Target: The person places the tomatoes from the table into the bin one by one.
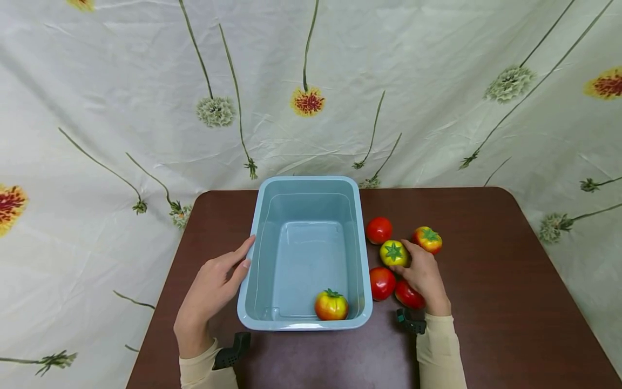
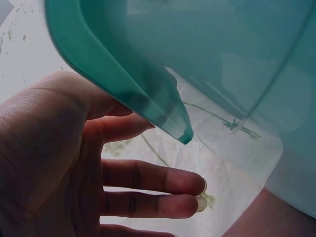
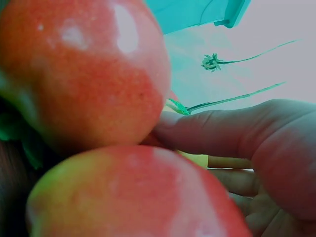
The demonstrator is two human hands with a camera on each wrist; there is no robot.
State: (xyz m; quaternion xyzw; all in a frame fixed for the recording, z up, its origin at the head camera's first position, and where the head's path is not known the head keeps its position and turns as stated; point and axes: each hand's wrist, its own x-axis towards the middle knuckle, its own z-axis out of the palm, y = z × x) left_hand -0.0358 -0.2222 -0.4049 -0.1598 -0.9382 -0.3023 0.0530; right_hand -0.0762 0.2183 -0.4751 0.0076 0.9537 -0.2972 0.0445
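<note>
A light-blue plastic basin (image 1: 311, 259) stands on the table, with a red-and-yellow tomato (image 1: 331, 306) in its near right corner. My left hand (image 1: 214, 289) touches the basin's left rim with thumb and index finger; in the left wrist view its other fingers (image 2: 153, 177) extend straight below the rim. To the basin's right, my right hand (image 1: 424, 273) has thumb and fingers around a yellow tomato (image 1: 392, 253) with a green leafy top. Around it are red tomatoes (image 1: 379, 230), (image 1: 382, 283), (image 1: 409, 295) and a red-yellow one (image 1: 427, 239). The right wrist view mostly hides the yellow tomato.
The dark brown table (image 1: 505, 292) extends to the right of the tomatoes and in front of the basin. A white cloth (image 1: 272, 135) printed with flowers hangs behind the table and at its sides. Each wrist wears a black device (image 1: 233, 351).
</note>
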